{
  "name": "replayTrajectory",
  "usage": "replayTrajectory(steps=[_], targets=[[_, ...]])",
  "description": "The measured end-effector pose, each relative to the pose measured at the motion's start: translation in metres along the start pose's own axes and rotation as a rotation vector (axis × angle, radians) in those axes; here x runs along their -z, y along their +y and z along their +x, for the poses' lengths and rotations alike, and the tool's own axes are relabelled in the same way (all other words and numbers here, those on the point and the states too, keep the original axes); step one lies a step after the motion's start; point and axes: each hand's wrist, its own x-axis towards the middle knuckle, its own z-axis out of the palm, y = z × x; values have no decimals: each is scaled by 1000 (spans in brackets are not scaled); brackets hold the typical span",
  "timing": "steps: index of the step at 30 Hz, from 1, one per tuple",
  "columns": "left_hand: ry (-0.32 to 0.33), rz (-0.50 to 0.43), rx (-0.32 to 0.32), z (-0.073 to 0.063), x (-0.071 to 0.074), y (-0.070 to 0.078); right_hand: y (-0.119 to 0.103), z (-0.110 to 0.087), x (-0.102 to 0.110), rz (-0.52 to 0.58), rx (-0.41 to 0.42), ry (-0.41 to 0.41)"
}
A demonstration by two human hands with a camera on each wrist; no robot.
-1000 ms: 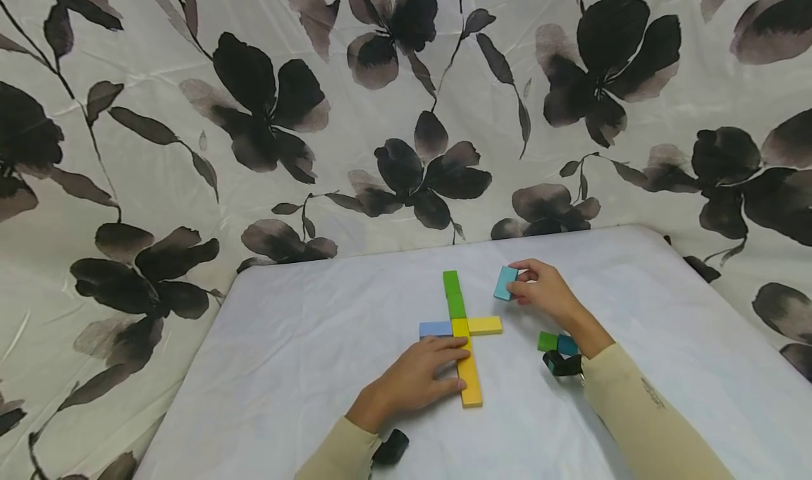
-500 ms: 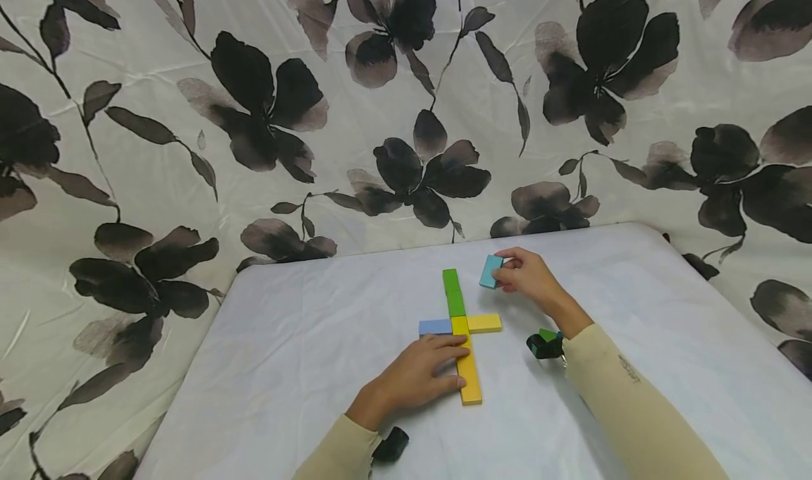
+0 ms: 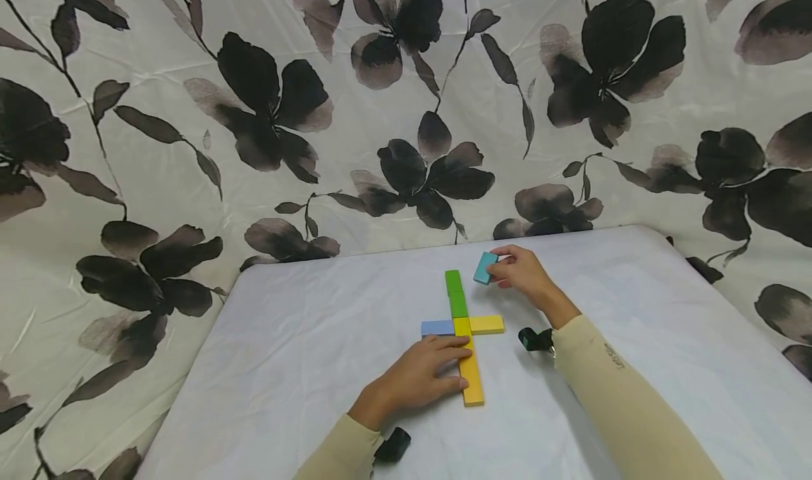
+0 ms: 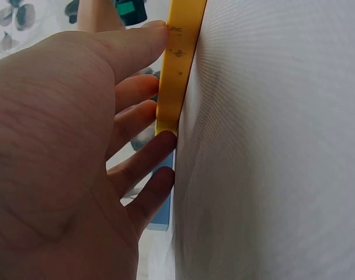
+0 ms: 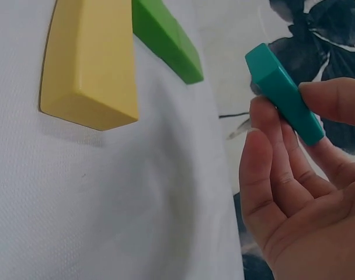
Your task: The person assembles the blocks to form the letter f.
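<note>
In the head view, my right hand [image 3: 523, 274] pinches a teal block [image 3: 485, 268] between thumb and fingers. It hangs tilted over the table, just right of two green blocks [image 3: 457, 304] set end to end. Those lead down into a column of yellow blocks [image 3: 471, 381]. A pale yellow block [image 3: 487, 325] juts out to the column's right and a blue block [image 3: 438, 328] to its left. My left hand [image 3: 419, 374] rests against the column with fingers lightly bent. Its thumb and fingertips touch the yellow side in the left wrist view.
A white cloth covers the table [image 3: 285, 353], with a floral curtain [image 3: 406, 113] behind its far edge. Dark wrist cameras sit at the left cuff [image 3: 392, 445] and the right cuff [image 3: 535, 340].
My right hand has carried the teal block left and slightly away from me, towards the green blocks. Its sleeve now hides a green and a blue block on the right. My left hand stays put.
</note>
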Motion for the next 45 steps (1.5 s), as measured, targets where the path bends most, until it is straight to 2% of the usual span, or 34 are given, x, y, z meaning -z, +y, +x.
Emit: replayTrajectory(steps=[10, 35, 45], targets=[[3, 15, -16, 1, 0, -4, 5, 12, -4, -18, -30, 0], [7, 9, -28, -1, -1, -6, 13, 49, -23, -17, -45, 73], [10, 18, -47, -2, -1, -6, 20, 58, -33, -29, -75, 159]])
